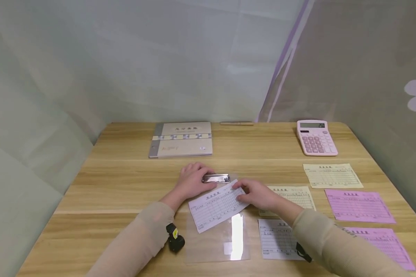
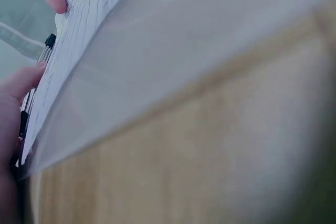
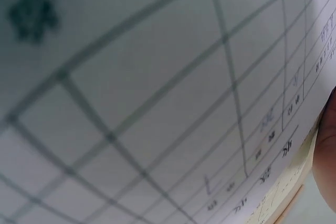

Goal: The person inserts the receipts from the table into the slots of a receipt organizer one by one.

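The slanted white form (image 1: 213,209) extends leftward from the right hand's grip (image 1: 257,196).

Left of the clipboard (image 1: 208,246), past the left sleeve (image 1: 138,234), I see bare wood (image 1: 107,184) where a hand could slide. Behind the clipboard, a hand fits between book (image 1: 185,143) and calculator (image 1: 317,137). On it, the left hand (image 1: 193,179), right hand (image 1: 258,195) and white slip (image 1: 213,207) block the way. The right sleeve (image 1: 343,242) blocks its right side, maybe hiding gaps between other slips (image 1: 359,206).

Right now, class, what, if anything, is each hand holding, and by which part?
The right hand pinches the white slip by its right end; the left hand grips the metal clip around its left end.
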A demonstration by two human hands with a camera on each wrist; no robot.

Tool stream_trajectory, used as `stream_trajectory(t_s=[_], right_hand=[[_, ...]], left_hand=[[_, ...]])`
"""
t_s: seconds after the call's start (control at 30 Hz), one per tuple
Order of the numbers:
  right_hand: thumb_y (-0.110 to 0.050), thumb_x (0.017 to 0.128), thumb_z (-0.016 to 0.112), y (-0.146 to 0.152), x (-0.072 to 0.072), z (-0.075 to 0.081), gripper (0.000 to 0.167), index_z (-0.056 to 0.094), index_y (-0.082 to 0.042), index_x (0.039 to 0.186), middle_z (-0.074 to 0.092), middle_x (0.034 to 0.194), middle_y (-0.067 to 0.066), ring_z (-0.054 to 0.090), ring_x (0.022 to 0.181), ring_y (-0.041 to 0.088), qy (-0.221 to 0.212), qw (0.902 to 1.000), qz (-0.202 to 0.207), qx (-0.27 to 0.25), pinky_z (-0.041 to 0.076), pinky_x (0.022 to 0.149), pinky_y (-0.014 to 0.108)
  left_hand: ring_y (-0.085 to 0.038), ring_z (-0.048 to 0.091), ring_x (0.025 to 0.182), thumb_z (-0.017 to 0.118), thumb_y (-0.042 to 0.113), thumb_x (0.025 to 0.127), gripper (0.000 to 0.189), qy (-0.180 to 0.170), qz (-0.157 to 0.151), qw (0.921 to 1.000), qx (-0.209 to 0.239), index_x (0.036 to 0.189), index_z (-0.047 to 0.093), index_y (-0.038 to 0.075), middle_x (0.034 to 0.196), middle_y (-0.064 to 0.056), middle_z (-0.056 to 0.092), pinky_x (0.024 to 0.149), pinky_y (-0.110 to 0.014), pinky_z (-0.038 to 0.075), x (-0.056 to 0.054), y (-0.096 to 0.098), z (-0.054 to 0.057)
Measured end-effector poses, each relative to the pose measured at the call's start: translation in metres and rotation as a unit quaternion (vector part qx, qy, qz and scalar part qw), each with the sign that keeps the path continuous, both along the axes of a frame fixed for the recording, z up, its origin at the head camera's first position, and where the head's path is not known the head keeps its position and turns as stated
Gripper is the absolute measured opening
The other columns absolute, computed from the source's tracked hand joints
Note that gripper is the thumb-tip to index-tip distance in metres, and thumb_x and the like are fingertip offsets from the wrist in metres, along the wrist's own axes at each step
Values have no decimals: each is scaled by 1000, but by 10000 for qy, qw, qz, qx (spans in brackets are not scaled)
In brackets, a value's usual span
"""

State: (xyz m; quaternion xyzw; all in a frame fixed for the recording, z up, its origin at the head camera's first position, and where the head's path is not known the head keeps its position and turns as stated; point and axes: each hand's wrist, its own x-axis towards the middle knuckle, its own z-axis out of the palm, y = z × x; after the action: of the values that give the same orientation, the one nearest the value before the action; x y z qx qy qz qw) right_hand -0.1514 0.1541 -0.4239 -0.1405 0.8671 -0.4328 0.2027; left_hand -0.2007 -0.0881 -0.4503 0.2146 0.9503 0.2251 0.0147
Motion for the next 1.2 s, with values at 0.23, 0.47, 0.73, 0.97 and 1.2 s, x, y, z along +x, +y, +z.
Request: stream_trajectory(t_s=[0.23, 0.47, 0.73, 0.97, 1.2], right_hand=[[-7, 85, 64, -2, 1, 2, 30, 61, -7, 114, 62, 106, 7, 61, 85, 14, 95, 9999, 5, -45, 50, 75, 31], [-6, 84, 64, -4, 3, 0, 31, 61, -7, 115, 63, 99, 4, 61, 81, 13, 170, 9993, -322, 41, 49, 73, 30], [-14, 80, 72, -11, 4, 0, 34, 62, -11, 112, 63, 101, 0, 59, 85, 11, 491, 9962, -606, 379, 46, 83, 36], [-15, 75, 77, -15, 4, -3, 40, 62, -7, 111, 62, 106, 4, 58, 93, 16, 955, 9905, -602, 787, 44, 89, 38], [-17, 75, 77, -21, 3, -3, 41, 62, -4, 110, 60, 113, 12, 58, 101, 25, 1303, 9833, -394, 1206, 43, 91, 41]], left_hand=[[-18, 41, 101, 67, 53, 78, 45, -184, 178, 9997, -32, 114, 63, 27, 116, 2, 52, 88, -39, 27, -1, 3, 3], [-18, 42, 99, 67, 52, 79, 40, -150, 285, 9995, -65, 112, 63, 29, 111, 3, 53, 89, -41, 26, 1, 6, 1], [-16, 40, 94, 64, 52, 81, 46, 1, 180, 9996, -232, 121, 59, 30, 109, 4, 51, 84, -38, 27, 1, 6, 0], [-17, 40, 98, 59, 49, 86, 45, 38, -152, 9990, -417, 126, 57, 29, 113, 2, 50, 84, -39, 26, 1, 7, 1], [-18, 40, 108, 63, 43, 85, 40, 65, -315, 9994, -146, 119, 61, 24, 123, 1, 51, 90, -40, 26, -1, 6, 3]])
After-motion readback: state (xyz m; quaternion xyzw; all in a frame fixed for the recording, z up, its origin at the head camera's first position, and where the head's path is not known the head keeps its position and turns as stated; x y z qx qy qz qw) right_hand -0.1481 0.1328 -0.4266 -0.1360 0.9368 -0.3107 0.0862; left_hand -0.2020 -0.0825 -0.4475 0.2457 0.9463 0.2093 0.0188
